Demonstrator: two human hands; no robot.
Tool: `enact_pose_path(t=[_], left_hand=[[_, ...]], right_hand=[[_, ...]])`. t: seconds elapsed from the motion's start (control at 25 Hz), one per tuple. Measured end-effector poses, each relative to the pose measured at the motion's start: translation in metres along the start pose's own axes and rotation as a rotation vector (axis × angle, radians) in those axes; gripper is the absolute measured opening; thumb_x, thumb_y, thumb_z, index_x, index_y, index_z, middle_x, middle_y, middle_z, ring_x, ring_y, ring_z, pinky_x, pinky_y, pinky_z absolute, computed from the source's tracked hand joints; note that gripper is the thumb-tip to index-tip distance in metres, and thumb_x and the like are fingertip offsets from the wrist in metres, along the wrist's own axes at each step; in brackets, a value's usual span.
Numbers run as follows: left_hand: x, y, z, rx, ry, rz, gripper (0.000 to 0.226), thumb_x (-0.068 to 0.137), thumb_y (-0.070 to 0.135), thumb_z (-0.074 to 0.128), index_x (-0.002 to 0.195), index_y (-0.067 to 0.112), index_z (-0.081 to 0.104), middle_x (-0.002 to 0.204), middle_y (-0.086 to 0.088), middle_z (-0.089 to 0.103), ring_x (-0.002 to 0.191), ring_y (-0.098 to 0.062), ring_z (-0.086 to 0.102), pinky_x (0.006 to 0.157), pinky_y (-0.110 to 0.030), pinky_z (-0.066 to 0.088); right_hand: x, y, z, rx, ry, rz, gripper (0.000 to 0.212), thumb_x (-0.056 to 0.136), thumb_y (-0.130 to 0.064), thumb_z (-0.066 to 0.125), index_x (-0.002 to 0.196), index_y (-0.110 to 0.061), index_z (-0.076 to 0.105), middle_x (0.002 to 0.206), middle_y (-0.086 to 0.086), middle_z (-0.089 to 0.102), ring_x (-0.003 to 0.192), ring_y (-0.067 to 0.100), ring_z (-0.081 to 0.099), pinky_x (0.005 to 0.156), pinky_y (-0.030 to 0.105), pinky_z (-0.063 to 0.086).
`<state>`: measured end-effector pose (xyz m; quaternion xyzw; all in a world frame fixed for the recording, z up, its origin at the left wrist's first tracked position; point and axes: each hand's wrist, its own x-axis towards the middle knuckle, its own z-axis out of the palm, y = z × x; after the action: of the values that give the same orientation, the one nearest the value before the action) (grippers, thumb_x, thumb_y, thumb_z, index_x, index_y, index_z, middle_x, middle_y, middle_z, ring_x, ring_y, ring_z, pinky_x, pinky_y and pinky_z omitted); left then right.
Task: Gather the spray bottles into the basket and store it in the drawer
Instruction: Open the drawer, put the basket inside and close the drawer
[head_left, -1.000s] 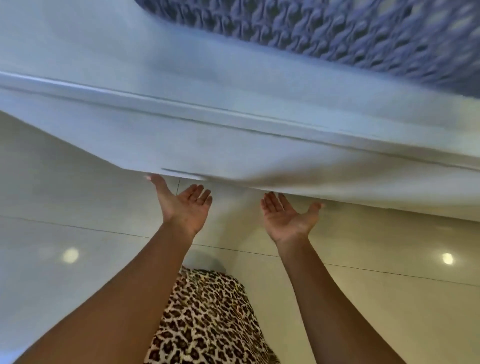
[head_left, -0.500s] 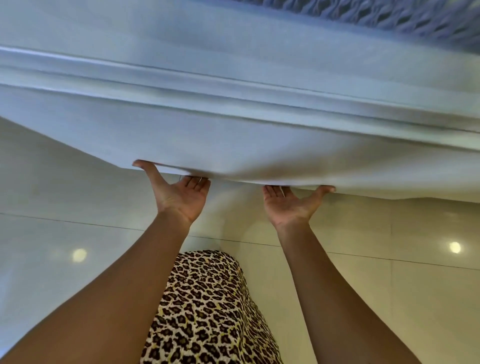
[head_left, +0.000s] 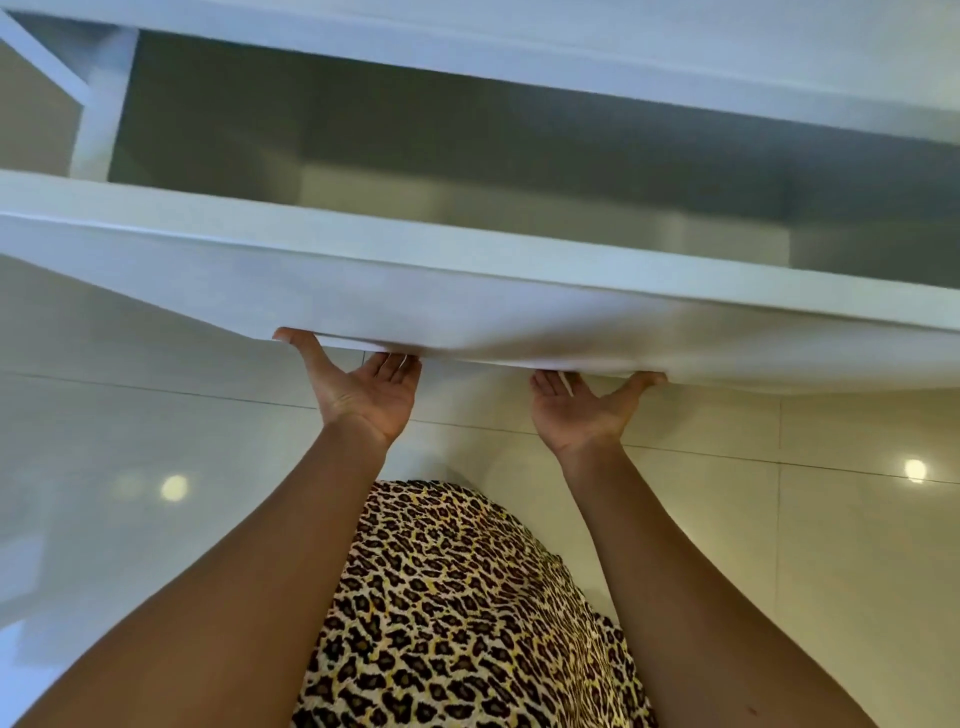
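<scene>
glossy pale floor tiles (head_left: 130, 426) are lying beneath a white drawer (head_left: 467, 291) standing open, its inside showing bare. left hand (head_left: 371, 395) and right hand (head_left: 584, 408), palms up, fingers (head_left: 395, 361) curled together under its front's bottom edge, thumbs splayed. leopard-print garment (head_left: 457, 613) is showing below.

The drawer (head_left: 467, 306) now stands pulled out, its grey inside open to view where a second ago only its closed white front showed. The left hand (head_left: 363, 395) and right hand (head_left: 587, 410), which a second ago hung palm-up just clear of the lower edge, now have their fingers hooked under it, thumbs pressed against the front. The blue knitted cover seen above the unit earlier is out of view
</scene>
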<state>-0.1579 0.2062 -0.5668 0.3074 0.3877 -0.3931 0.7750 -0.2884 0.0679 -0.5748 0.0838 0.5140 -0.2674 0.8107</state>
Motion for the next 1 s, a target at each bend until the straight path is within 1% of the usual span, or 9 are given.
enact_pose_path(t=[0.2, 0.36, 0.48, 0.56, 0.64, 0.72, 0.8, 0.88, 1.0], left_hand=[[-0.042, 0.021, 0.001, 0.092, 0.018, 0.022, 0.110, 0.071, 0.080, 0.035, 0.139, -0.006, 0.020, 0.149, -0.021, 0.027, 0.138, -0.033, 0.026, 0.117, -0.043, 0.017], [-0.111, 0.026, 0.003, 0.149, 0.049, 0.029, 0.097, 0.077, 0.076, 0.028, 0.136, -0.002, 0.032, 0.145, -0.018, 0.037, 0.133, -0.033, 0.036, 0.115, -0.043, 0.022], [-0.178, 0.017, 0.013, 0.431, 0.098, 0.058, 0.086, 0.083, 0.071, 0.023, 0.134, 0.004, 0.039, 0.139, -0.014, 0.046, 0.125, -0.031, 0.047, 0.111, -0.042, 0.029], [-0.215, 0.004, 0.024, 0.768, 0.088, 0.157, 0.072, 0.086, 0.064, 0.025, 0.129, 0.010, 0.046, 0.133, -0.011, 0.052, 0.118, -0.027, 0.052, 0.105, -0.039, 0.036], [-0.247, -0.004, 0.043, 1.205, 0.077, 0.524, 0.052, 0.086, 0.052, 0.042, 0.118, 0.014, 0.054, 0.123, -0.008, 0.060, 0.110, -0.022, 0.057, 0.095, -0.030, 0.044], [-0.260, -0.004, 0.071, 1.507, 0.012, 0.957, 0.043, 0.082, 0.043, 0.053, 0.114, 0.015, 0.055, 0.116, -0.007, 0.062, 0.108, -0.016, 0.056, 0.089, -0.019, 0.044], [-0.251, 0.004, 0.100, 1.713, -0.090, 1.228, 0.047, 0.081, 0.038, 0.057, 0.118, 0.011, 0.051, 0.119, -0.011, 0.060, 0.111, -0.018, 0.053, 0.092, -0.022, 0.043], [-0.230, 0.009, 0.121, 1.994, -0.171, 1.210, 0.061, 0.081, 0.037, 0.060, 0.129, 0.005, 0.042, 0.135, -0.017, 0.049, 0.127, -0.030, 0.043, 0.104, -0.036, 0.037], [-0.197, 0.013, 0.125, 2.522, -0.282, 0.934, 0.088, 0.084, 0.050, 0.050, 0.144, 0.003, 0.006, 0.156, -0.015, 0.004, 0.144, -0.030, -0.001, 0.116, -0.041, 0.001]], right_hand=[[-0.034, -0.001, 0.003, -0.155, 0.087, 0.024, 0.097, 0.079, -0.079, 0.021, 0.140, -0.005, 0.031, 0.144, 0.022, 0.038, 0.132, 0.035, 0.038, 0.113, 0.041, 0.027], [-0.106, 0.009, 0.003, -0.108, 0.132, 0.034, 0.090, 0.083, -0.075, 0.015, 0.137, -0.006, 0.038, 0.140, 0.026, 0.042, 0.128, 0.038, 0.043, 0.112, 0.044, 0.031], [-0.172, 0.013, 0.013, -0.211, 0.175, -0.012, 0.089, 0.083, -0.074, 0.016, 0.128, -0.003, 0.047, 0.127, 0.025, 0.052, 0.121, 0.037, 0.050, 0.109, 0.043, 0.036], [-0.209, 0.020, 0.025, -0.474, 0.214, -0.168, 0.076, 0.086, -0.069, 0.024, 0.112, -0.006, 0.057, 0.113, 0.018, 0.061, 0.108, 0.032, 0.058, 0.097, 0.038, 0.045], [-0.246, 0.023, 0.043, -0.797, 0.190, -0.514, 0.053, 0.085, -0.060, 0.041, 0.096, -0.012, 0.061, 0.097, 0.008, 0.066, 0.095, 0.023, 0.061, 0.083, 0.030, 0.049], [-0.268, 0.018, 0.058, -1.173, 0.015, -0.924, 0.041, 0.085, -0.049, 0.050, 0.102, -0.013, 0.060, 0.100, 0.004, 0.064, 0.097, 0.017, 0.059, 0.084, 0.025, 0.049], [-0.264, 0.000, 0.074, -1.550, -0.104, -1.184, 0.045, 0.086, -0.046, 0.052, 0.115, -0.013, 0.055, 0.117, 0.009, 0.060, 0.113, 0.019, 0.054, 0.095, 0.027, 0.046], [-0.246, -0.020, 0.089, -1.928, -0.100, -1.253, 0.061, 0.084, -0.049, 0.055, 0.129, -0.009, 0.046, 0.137, 0.015, 0.048, 0.130, 0.028, 0.041, 0.109, 0.041, 0.037], [-0.217, -0.044, 0.095, -2.411, -0.158, -1.056, 0.086, 0.084, -0.059, 0.047, 0.146, -0.012, 0.011, 0.157, 0.014, 0.009, 0.146, 0.030, 0.004, 0.119, 0.044, 0.003]])
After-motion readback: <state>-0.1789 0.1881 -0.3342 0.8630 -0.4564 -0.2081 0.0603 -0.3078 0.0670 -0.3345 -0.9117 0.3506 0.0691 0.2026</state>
